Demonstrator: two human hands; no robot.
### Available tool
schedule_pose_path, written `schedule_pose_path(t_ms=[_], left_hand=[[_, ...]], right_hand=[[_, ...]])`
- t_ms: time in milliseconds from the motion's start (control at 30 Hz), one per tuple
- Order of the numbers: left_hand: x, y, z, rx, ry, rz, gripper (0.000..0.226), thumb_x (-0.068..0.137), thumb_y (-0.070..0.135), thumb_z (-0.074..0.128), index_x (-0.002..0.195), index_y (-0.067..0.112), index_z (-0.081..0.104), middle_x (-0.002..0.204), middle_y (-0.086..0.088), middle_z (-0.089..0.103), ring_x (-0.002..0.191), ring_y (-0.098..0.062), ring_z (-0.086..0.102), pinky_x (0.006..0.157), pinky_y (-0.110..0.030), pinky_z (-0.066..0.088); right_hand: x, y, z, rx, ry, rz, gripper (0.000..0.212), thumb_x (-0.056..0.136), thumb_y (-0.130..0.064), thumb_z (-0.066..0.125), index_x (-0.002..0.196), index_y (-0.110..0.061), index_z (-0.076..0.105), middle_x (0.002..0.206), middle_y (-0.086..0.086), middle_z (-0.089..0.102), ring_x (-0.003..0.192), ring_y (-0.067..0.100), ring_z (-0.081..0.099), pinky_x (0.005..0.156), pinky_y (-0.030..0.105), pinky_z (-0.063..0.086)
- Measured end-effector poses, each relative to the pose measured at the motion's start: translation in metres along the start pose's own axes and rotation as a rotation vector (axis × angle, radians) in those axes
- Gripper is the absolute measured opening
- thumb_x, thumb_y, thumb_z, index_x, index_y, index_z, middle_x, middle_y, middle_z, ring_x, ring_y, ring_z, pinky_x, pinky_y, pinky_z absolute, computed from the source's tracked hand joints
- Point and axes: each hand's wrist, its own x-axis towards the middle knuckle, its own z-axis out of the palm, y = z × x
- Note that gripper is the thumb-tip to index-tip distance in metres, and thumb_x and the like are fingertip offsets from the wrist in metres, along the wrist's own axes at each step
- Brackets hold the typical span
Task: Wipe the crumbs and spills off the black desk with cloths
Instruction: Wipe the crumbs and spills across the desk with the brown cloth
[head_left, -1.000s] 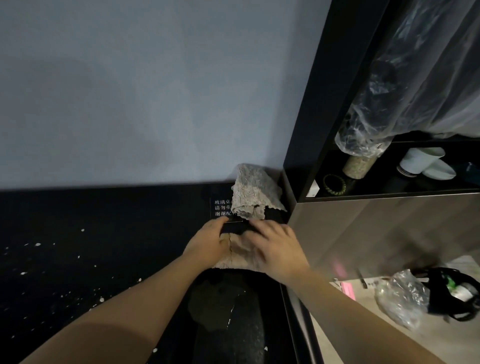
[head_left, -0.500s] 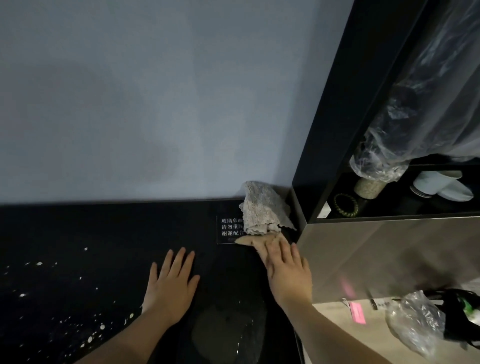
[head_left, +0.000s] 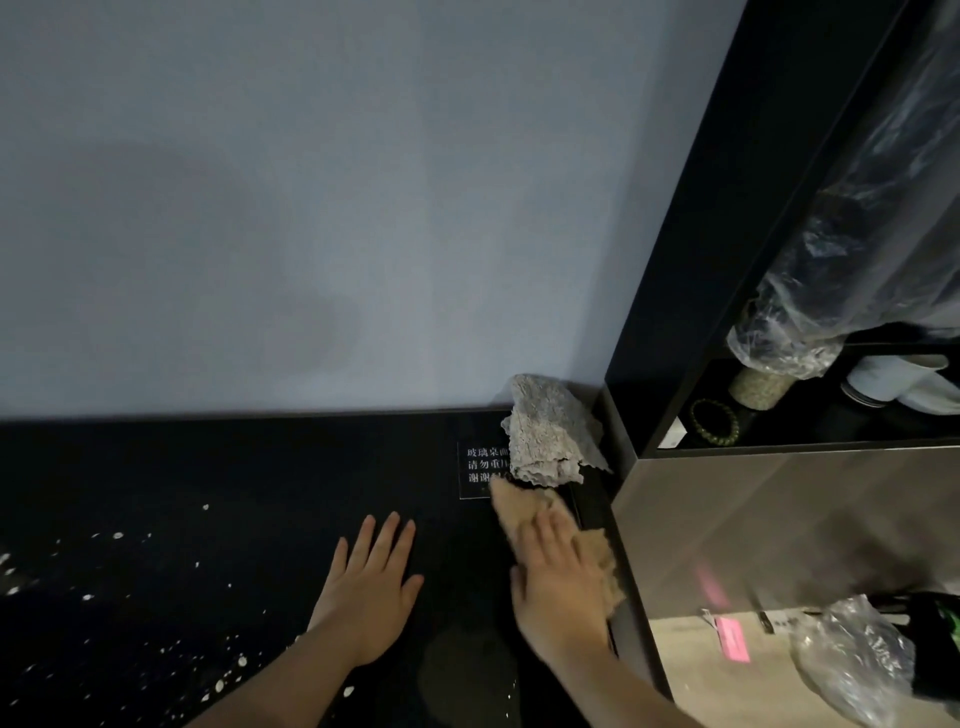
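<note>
Since half a second ago the right hand (head_left: 561, 582) has slid back from the far corner toward the lower edge of the frame. More of the tan cloth (head_left: 511, 506) now shows beyond its fingertips, where before only a tip peeked out. A second ago both hands were bunched together on that cloth. The left hand (head_left: 371, 587) has since parted from it and lies flat on the black desk (head_left: 208, 467), fingers straight and slightly spread, holding nothing.

The right hand is blurred, but its fingers look stretched out and laid on top of the tan cloth, pressing it to the desk rather than curling round it. The cloth runs along the right edge of the desk, just right of centre in the frame. Its far end touches or nearly touches a crumpled grey cloth (head_left: 545, 431) propped in the corner where the wall meets a dark cabinet (head_left: 670, 312).

The grey cloth covers part of a small label with white characters (head_left: 478, 467). Pale crumbs (head_left: 104, 597) speckle the desk at the lower left, and a dull wet patch (head_left: 462, 670) shows between the two forearms.
</note>
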Motion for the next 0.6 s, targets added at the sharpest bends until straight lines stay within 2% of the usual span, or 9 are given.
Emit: schedule_pose_path(t_ms=[33, 100, 200, 267, 333, 400, 467, 533, 600], left_hand=[[0.001, -0.001, 0.000, -0.002, -0.009, 0.004, 0.062, 0.100, 0.046, 0.017, 0.143, 0.022, -0.020, 0.154, -0.001, -0.023, 0.139, -0.020, -0.025, 0.114, -0.042, -0.009], [0.002, -0.003, 0.001, -0.007, -0.011, 0.007, 0.062, 0.099, 0.047, 0.017, 0.142, 0.023, -0.022, 0.154, 0.000, -0.024, 0.132, -0.016, -0.030, 0.113, -0.042, -0.010], [0.003, -0.003, 0.003, -0.006, 0.000, 0.011, 0.062, 0.099, 0.047, 0.016, 0.144, 0.023, -0.019, 0.154, 0.000, -0.023, 0.136, -0.018, -0.028, 0.113, -0.043, -0.010], [0.003, -0.003, 0.005, -0.001, 0.016, 0.008, 0.061, 0.099, 0.047, 0.015, 0.145, 0.023, -0.018, 0.154, 0.001, -0.022, 0.140, -0.021, -0.024, 0.114, -0.044, -0.009], [0.002, -0.004, 0.006, 0.003, 0.030, 0.005, 0.061, 0.099, 0.047, 0.016, 0.145, 0.023, -0.017, 0.154, 0.001, -0.022, 0.141, -0.021, -0.022, 0.114, -0.044, -0.009], [0.002, -0.005, 0.008, 0.004, 0.040, 0.016, 0.061, 0.099, 0.047, 0.015, 0.145, 0.023, -0.017, 0.155, 0.000, -0.021, 0.141, -0.022, -0.022, 0.115, -0.045, -0.007], [0.002, -0.004, 0.008, -0.005, 0.040, 0.039, 0.061, 0.099, 0.046, 0.016, 0.146, 0.022, -0.016, 0.155, -0.001, -0.021, 0.141, -0.023, -0.022, 0.115, -0.045, -0.007], [0.001, -0.006, 0.006, -0.010, 0.029, 0.065, 0.061, 0.100, 0.046, 0.017, 0.147, 0.021, -0.015, 0.155, -0.001, -0.021, 0.141, -0.023, -0.021, 0.115, -0.045, -0.007], [0.000, -0.009, 0.005, 0.000, 0.012, 0.095, 0.062, 0.100, 0.046, 0.016, 0.146, 0.021, -0.016, 0.155, -0.002, -0.022, 0.141, -0.024, -0.022, 0.114, -0.045, -0.008]], right_hand=[[-0.010, -0.004, 0.002, 0.020, -0.055, -0.105, 0.050, 0.085, -0.040, 0.037, 0.128, -0.026, 0.057, 0.135, -0.002, 0.054, 0.125, 0.017, 0.051, 0.099, 0.035, 0.041], [-0.018, 0.005, 0.003, -0.037, -0.099, -0.269, 0.044, 0.090, -0.043, 0.032, 0.123, -0.034, 0.060, 0.125, -0.010, 0.061, 0.116, 0.012, 0.058, 0.095, 0.034, 0.046], [0.003, 0.028, -0.002, -0.129, -0.082, -0.216, 0.046, 0.087, -0.042, 0.031, 0.124, -0.035, 0.059, 0.128, -0.009, 0.060, 0.120, 0.014, 0.055, 0.102, 0.039, 0.034], [0.016, 0.025, -0.005, -0.123, -0.086, -0.071, 0.061, 0.085, -0.045, 0.016, 0.138, -0.034, 0.042, 0.147, -0.007, 0.037, 0.136, 0.017, 0.036, 0.112, 0.040, 0.023], [0.015, 0.007, -0.001, -0.084, -0.032, 0.036, 0.071, 0.081, -0.045, 0.002, 0.147, -0.031, 0.022, 0.152, -0.009, 0.012, 0.144, 0.018, 0.013, 0.115, 0.045, 0.015], [-0.006, -0.014, 0.006, -0.042, -0.039, -0.007, 0.062, 0.080, -0.041, 0.022, 0.136, -0.031, 0.046, 0.144, -0.007, 0.041, 0.135, 0.018, 0.037, 0.103, 0.044, 0.037], [-0.029, -0.019, 0.013, -0.063, -0.083, -0.159, 0.050, 0.079, -0.041, 0.036, 0.121, -0.033, 0.061, 0.126, -0.010, 0.061, 0.119, 0.015, 0.056, 0.094, 0.039, 0.047], [-0.030, -0.009, 0.010, -0.148, -0.095, -0.223, 0.048, 0.081, -0.040, 0.037, 0.121, -0.033, 0.062, 0.128, -0.011, 0.058, 0.117, 0.014, 0.058, 0.093, 0.039, 0.048], [-0.015, 0.002, 0.001, -0.129, 0.011, -0.048, 0.049, 0.089, -0.031, 0.034, 0.135, -0.028, 0.049, 0.145, -0.009, 0.037, 0.131, 0.019, 0.044, 0.104, 0.044, 0.036]])
